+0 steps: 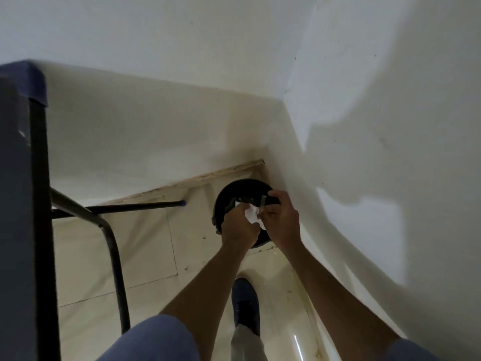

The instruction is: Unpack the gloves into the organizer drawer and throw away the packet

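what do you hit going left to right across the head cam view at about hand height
dark table edge → black table leg → black crossbar → left hand → crumpled white packet → right hand → white wall

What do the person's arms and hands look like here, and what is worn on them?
Both hands, left hand and right hand, are bare: no gloves, rings or watch visible. Forearms are uncovered; short light-blue sleeves end near the elbows.
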